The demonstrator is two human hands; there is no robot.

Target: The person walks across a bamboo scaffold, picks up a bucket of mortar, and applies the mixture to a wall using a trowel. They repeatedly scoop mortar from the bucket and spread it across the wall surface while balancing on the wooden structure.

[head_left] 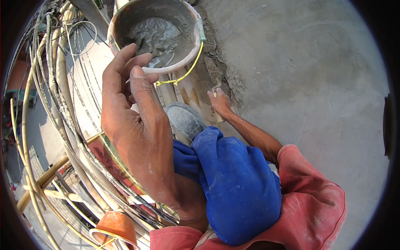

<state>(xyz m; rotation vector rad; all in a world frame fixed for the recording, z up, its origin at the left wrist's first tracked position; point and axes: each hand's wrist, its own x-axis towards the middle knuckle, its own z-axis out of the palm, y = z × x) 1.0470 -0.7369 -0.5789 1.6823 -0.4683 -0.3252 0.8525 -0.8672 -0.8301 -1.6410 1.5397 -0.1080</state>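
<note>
My left hand (139,121) is raised close to the camera with its fingers apart and a little bent, holding nothing. Its fingertips overlap the near rim of a bucket (185,64) in this view. Wet grey mortar (156,37) lies inside the bucket, and a yellow rope handle (189,73) hangs along its side. Lower down, my right hand (221,102) is closed around the wooden handle of a trowel (214,73). The trowel's mortar-coated blade points up toward a rough strip of mortar (233,83) along the grey plastered surface.
Smooth grey plaster (300,75) fills the right side. A dusty shoe (184,118) and my blue-clad knee (241,187) are between my arms. Bundled cables (62,104) and bamboo poles (50,173) run down the left. An orange bucket (114,227) is at the lower left.
</note>
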